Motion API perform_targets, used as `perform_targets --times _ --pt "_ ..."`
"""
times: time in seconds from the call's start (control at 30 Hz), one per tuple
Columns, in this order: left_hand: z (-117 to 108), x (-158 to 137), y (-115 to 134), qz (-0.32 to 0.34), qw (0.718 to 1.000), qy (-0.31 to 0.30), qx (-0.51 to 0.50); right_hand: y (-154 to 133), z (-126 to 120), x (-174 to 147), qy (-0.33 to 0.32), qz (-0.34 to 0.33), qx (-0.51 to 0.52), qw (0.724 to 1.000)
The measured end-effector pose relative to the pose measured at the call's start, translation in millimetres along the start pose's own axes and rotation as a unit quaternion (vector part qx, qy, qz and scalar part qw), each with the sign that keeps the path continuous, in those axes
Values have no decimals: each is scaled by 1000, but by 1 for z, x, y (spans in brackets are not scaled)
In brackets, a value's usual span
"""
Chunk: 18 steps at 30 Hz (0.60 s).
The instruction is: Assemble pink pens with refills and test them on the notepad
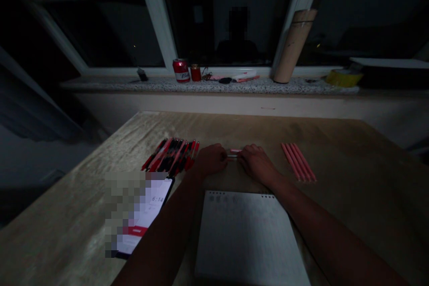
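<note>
My left hand (212,159) and my right hand (254,161) are close together over the table, just beyond a spiral notebook (250,237). Between them runs a thin, pale part of a pen (232,156), with the fingers of both hands closed at its ends. A short pink piece (235,150) shows by the right fingertips; whether it is joined to the pen is unclear. Left of my left hand lies a row of red, black and pink pens (170,156). Several pink pens (298,161) lie side by side to the right of my right hand.
A lit phone (147,214) lies left of my left forearm on the cloth-covered table (348,214). Along the stone windowsill beyond stand a red can (181,71), a small red jar (195,73), a tall tube (295,47) and a yellow tape roll (343,78).
</note>
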<state>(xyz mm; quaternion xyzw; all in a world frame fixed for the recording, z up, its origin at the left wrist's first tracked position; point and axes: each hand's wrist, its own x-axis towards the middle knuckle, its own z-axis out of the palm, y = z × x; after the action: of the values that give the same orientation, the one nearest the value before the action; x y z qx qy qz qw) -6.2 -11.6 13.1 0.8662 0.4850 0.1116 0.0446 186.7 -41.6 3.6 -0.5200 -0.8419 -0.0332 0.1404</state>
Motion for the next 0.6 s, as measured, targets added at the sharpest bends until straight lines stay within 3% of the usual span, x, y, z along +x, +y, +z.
perform_targets --times 0.43,0.6 --pt "4 0 -2 23 999 28 -40 2 4 0 23 -2 9 1000" --pt "4 3 2 61 995 57 -49 -1 2 1 18 5 15 1000"
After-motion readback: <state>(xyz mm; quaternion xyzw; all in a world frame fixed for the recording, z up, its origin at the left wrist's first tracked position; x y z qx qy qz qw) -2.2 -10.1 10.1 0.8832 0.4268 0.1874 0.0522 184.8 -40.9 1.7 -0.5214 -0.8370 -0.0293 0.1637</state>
